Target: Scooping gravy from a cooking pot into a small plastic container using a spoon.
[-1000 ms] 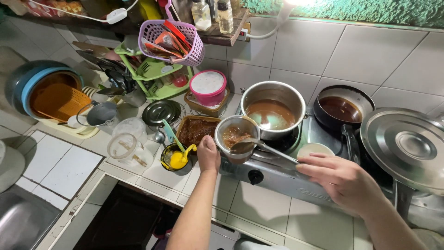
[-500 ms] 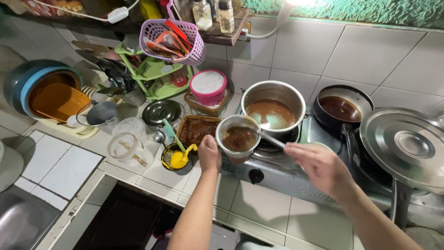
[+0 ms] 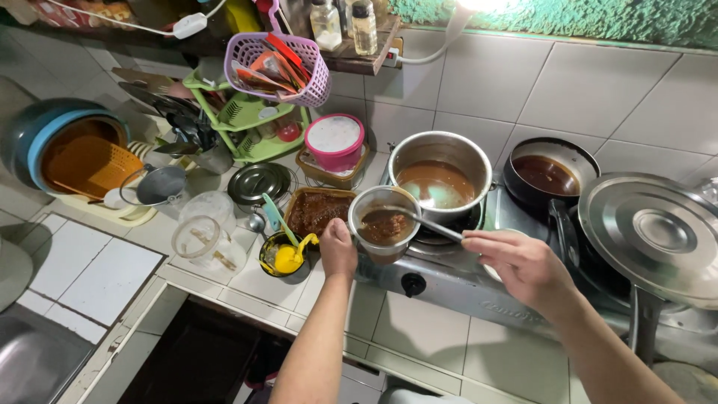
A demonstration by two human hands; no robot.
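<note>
L hand (image 3: 338,251) grips steel cup (image 3: 384,224) w/ brown sauce, R hand (image 3: 523,265) grips spoon (image 3: 419,222) in it, beside half-full pot (image 3: 440,173).

Two hands (image 3: 338,251) (image 3: 523,265), one steel cup (image 3: 384,223), one spoon (image 3: 430,224), one steel pot (image 3: 440,168), one dark pan (image 3: 550,176), one large lid (image 3: 654,232), two glass bottles (image 3: 327,22) (image 3: 364,24), one purple basket (image 3: 280,63), one pink-rimmed tub (image 3: 334,141).
</note>
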